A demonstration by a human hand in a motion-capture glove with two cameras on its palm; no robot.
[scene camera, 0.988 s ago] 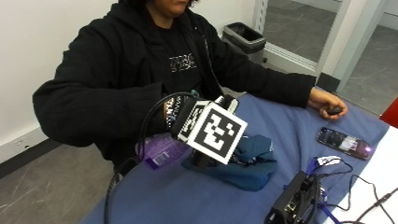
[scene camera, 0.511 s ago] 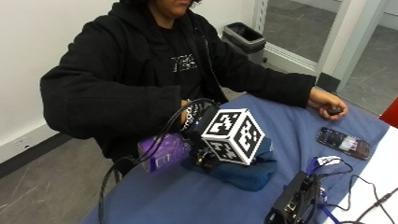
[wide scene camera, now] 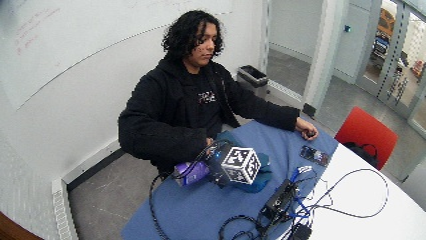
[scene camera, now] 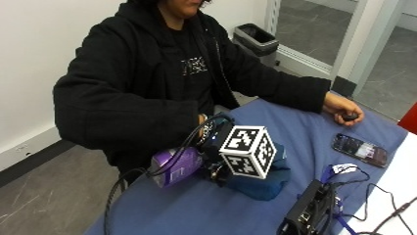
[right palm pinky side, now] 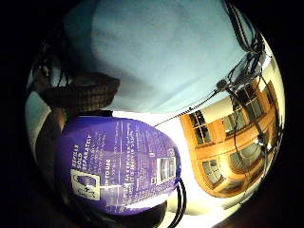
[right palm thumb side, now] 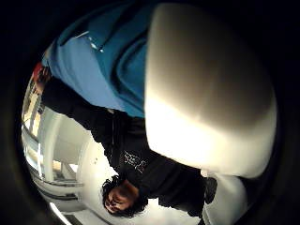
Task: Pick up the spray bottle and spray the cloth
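Fingers (scene camera: 215,169) around glossy purple bottle (scene camera: 174,166)

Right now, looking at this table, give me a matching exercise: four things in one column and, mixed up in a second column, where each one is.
Things:
1. spray bottle
2. cloth
3. phone
4. bin

Places:
A. on the floor behind the person
B. flat on the blue table cover, near the bare hand
C. on its side, at the gloved right hand
D. bunched on the table under the marker cube

Pairs: 1-C, 2-D, 3-B, 4-A
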